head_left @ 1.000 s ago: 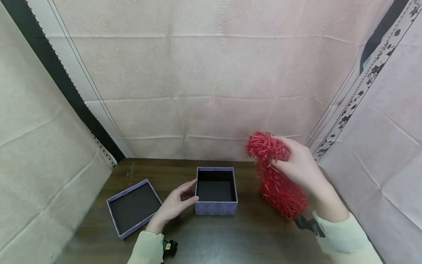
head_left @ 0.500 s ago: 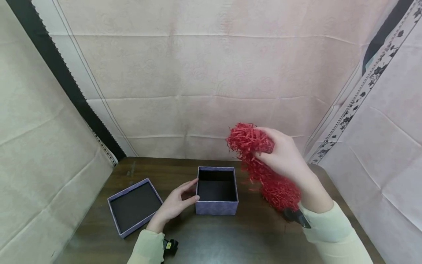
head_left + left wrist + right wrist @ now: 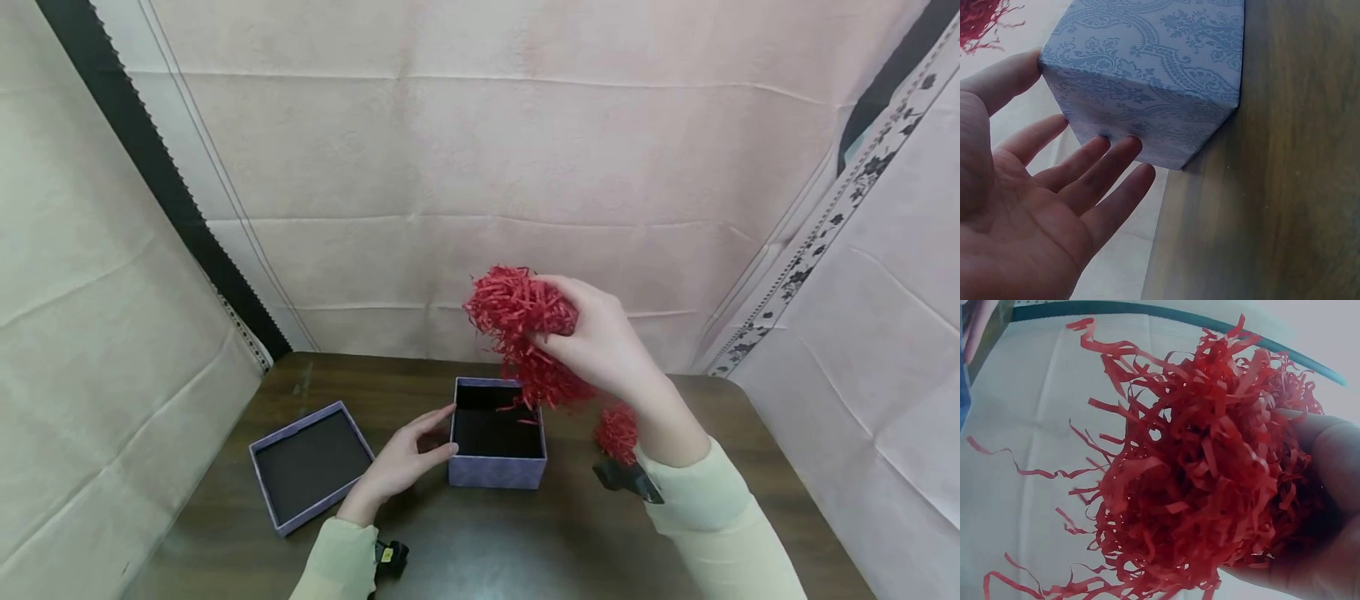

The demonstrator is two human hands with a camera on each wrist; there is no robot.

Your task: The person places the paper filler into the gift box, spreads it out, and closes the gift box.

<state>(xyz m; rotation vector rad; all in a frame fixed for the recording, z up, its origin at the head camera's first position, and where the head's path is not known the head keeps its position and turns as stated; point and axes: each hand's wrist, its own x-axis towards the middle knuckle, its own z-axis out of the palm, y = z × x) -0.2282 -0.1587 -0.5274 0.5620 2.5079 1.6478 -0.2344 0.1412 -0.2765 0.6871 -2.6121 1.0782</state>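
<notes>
My right hand [image 3: 603,342] grips a bunch of red shredded paper [image 3: 517,312] above the back right of a small lilac patterned box [image 3: 497,472]. Loose strands dangle over the box's black inside. In the right wrist view the shredded paper [image 3: 1191,475] fills the middle, with part of the right hand [image 3: 1341,462] around its right side. My left hand [image 3: 405,458] touches the box's left side with fingers spread and fairly straight. The left wrist view has the left hand's fingertips against the box [image 3: 1147,62], thumb at its corner.
A shallow lilac lid [image 3: 311,467] with a black inside lies tilted on the table left of the box. More red shredded paper [image 3: 617,433] shows beside my right wrist, partly hidden. Pale cloth [image 3: 480,167] hangs behind the brown wooden table [image 3: 480,550] and at both sides.
My right hand has moved left and up, carrying the shredded paper from the table's right side to above the box. The left hand keeps its place at the box.
</notes>
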